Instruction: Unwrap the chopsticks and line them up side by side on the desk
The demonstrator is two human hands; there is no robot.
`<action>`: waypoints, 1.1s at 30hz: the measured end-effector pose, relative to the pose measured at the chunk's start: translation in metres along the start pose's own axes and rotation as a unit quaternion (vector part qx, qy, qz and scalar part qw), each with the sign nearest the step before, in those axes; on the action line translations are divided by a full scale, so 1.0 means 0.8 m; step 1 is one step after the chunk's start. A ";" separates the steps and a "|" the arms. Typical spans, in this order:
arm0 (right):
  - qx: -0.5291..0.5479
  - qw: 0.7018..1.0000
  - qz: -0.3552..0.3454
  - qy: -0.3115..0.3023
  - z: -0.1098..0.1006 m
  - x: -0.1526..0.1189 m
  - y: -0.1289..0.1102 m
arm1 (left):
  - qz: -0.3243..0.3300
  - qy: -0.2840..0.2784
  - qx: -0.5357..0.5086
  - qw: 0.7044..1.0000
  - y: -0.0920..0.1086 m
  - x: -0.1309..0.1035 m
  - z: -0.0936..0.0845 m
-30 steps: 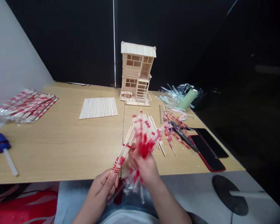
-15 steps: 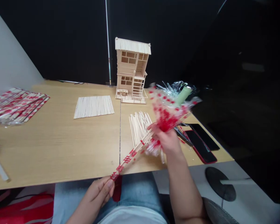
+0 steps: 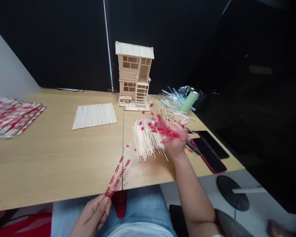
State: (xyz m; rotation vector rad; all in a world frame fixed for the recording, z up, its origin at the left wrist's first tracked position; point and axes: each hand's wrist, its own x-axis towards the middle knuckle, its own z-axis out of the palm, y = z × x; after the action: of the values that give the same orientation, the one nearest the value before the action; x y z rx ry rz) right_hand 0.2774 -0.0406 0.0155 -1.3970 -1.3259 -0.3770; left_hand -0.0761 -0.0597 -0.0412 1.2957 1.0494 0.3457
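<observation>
Low at the table's front edge, my left hand (image 3: 95, 212) pinches the lower ends of two clear, red-printed chopstick wrappers (image 3: 117, 174), which look flat and slanted up to the right. My right hand (image 3: 176, 141) is closed round a bunch of crumpled red-printed plastic wrappers (image 3: 160, 128), smeared by motion. It hovers at the right side of a loose pile of bare wooden chopsticks (image 3: 146, 141). The bunch covers part of that pile.
A two-storey stick house (image 3: 134, 75) stands at the back, with a flat stick panel (image 3: 95, 116) before it. Wrapped chopsticks (image 3: 17, 115) lie left. On the right are a green bottle (image 3: 189, 100), clear plastic (image 3: 174, 97), pliers (image 3: 193, 147) and two phones (image 3: 208, 154).
The chopsticks bridging my hands have left the wrappers in my left hand, and the pile shows more loose ends. My right hand's wrapper bunch has shifted down and left; my left hand has lowered.
</observation>
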 end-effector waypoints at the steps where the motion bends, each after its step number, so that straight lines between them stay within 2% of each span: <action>1: -0.007 0.999 -0.015 -0.043 -0.003 -0.005 -0.001 | 0.001 -0.001 0.002 1.000 0.002 -0.001 0.001; 5: -0.037 0.983 -0.001 -0.180 -0.016 -0.028 -0.006 | 0.007 -0.001 -0.009 1.000 0.010 -0.002 0.005; 9: -0.025 0.973 0.040 -0.227 -0.033 -0.039 -0.016 | 0.004 -0.016 -0.025 1.000 0.011 0.001 0.010; 12: 0.035 0.980 0.076 -0.183 -0.049 -0.040 -0.033 | 0.003 -0.003 -0.043 0.999 0.011 0.004 0.011; 14: 0.087 0.984 0.135 -0.075 -0.054 -0.043 -0.049 | 0.010 0.030 -0.066 0.997 0.014 0.005 0.012; 15: 0.124 0.976 0.181 -0.006 -0.053 -0.046 -0.059 | 0.016 0.048 -0.081 0.995 0.016 0.005 0.012; 16: 0.171 0.954 0.240 0.058 -0.049 -0.050 -0.069 | 0.026 0.065 -0.095 0.993 0.020 0.005 0.013; 17: 0.229 0.920 0.302 0.098 -0.042 -0.055 -0.081 | 0.038 0.079 -0.103 0.991 0.024 0.005 0.015; 18: 0.297 0.879 0.359 0.100 -0.033 -0.062 -0.094 | 0.054 0.088 -0.102 0.989 0.029 0.005 0.018; 20: 0.417 0.796 0.438 0.022 -0.012 -0.079 -0.121 | 0.086 0.092 -0.068 0.990 0.038 0.005 0.028; 21: 0.461 0.762 0.454 -0.028 -0.002 -0.089 -0.134 | 0.103 0.085 -0.038 0.990 0.041 0.005 0.034; 22: 0.493 0.734 0.460 -0.077 0.008 -0.098 -0.147 | 0.119 0.073 -0.006 0.990 0.044 0.006 0.041; 23: 0.507 0.721 0.456 -0.122 0.017 -0.107 -0.158 | 0.136 0.057 0.025 0.989 0.044 0.006 0.048; 25: 0.484 0.733 0.444 -0.179 0.030 -0.121 -0.175 | 0.174 0.024 0.076 0.982 0.042 0.007 0.060; 28: 0.424 0.763 0.451 -0.188 0.039 -0.130 -0.183 | 0.215 -0.015 0.125 0.968 0.033 0.007 0.068; 30: 0.424 0.760 0.464 -0.167 0.036 -0.126 -0.174 | 0.218 -0.045 0.154 0.963 0.028 0.007 0.065; 33: 0.430 0.751 0.486 -0.123 0.015 -0.107 -0.138 | 0.207 -0.079 0.194 0.956 0.023 0.007 0.055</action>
State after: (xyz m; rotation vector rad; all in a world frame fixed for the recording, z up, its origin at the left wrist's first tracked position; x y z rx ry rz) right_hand 0.1520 -0.0999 -0.0049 -1.1171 -0.6080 1.0432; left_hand -0.0322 -0.0768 -0.0307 1.8725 0.7235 0.3521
